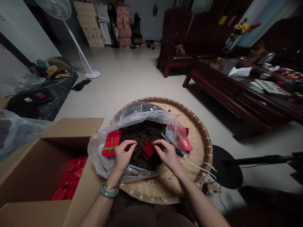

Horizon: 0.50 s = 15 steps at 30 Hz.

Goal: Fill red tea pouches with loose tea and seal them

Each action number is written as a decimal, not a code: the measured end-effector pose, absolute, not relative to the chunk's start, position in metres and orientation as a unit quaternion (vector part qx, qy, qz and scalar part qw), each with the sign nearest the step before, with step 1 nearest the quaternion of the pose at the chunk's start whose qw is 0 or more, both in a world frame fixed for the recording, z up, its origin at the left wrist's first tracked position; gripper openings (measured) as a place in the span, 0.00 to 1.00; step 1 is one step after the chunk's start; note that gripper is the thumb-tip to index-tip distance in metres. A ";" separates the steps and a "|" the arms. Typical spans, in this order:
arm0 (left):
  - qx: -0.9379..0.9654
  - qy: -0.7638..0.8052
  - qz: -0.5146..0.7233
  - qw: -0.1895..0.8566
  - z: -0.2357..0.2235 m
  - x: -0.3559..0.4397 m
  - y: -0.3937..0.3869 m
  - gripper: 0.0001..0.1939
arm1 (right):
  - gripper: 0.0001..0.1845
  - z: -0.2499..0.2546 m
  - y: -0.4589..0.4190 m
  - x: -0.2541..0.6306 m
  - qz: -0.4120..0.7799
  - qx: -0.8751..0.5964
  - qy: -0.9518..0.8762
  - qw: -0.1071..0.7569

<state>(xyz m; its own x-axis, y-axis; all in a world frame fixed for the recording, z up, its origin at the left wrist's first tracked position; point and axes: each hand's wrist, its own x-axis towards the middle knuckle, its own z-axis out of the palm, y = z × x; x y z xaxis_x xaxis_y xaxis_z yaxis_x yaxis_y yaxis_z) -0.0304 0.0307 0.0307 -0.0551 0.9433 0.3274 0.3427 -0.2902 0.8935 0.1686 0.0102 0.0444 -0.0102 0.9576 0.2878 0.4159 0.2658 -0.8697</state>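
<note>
A large clear plastic bag (97, 157) lies open on a round woven bamboo tray (163, 190), filled with dark loose tea leaves (132, 130). Over the leaves, my right hand (168, 153) pinches the edge of a small dark-red packet (148, 150). My left hand (123, 154) is closed in a pinch to the packet's left, apart from it; whatever its fingertips hold is too small to name. Beside that hand, a flat red packet with a green stripe (112, 143) rests on the bag. A black handheld device (172, 145) with a white cable lies right of the leaves.
An open cardboard box (81, 189) with several red packets (71, 178) inside stands at my left. More red packets (187, 140) lie on the tray's right side. Beyond are a standing fan (92, 74), a dark wooden table (241, 101) and a round black stand base (224, 167).
</note>
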 end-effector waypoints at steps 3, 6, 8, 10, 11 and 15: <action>0.592 0.513 0.453 0.426 0.029 -0.027 0.032 0.17 | 0.08 0.041 0.013 0.172 0.377 -0.544 -0.565 0.493; 0.589 0.478 0.369 0.537 0.028 -0.021 0.030 0.27 | 0.09 0.040 0.014 0.173 0.442 -0.520 -0.531 0.502; 0.599 0.475 0.329 0.555 0.027 -0.017 0.028 0.25 | 0.08 0.043 0.012 0.173 0.448 -0.509 -0.539 0.499; 0.607 0.485 0.311 0.547 0.028 -0.014 0.026 0.21 | 0.09 0.048 0.010 0.173 0.431 -0.503 -0.560 0.498; 0.612 0.490 0.308 0.539 0.028 -0.012 0.025 0.19 | 0.10 0.052 0.010 0.172 0.418 -0.501 -0.573 0.496; 0.652 0.501 0.291 0.490 0.031 -0.011 0.023 0.14 | 0.15 0.063 0.011 0.170 0.373 -0.491 -0.631 0.471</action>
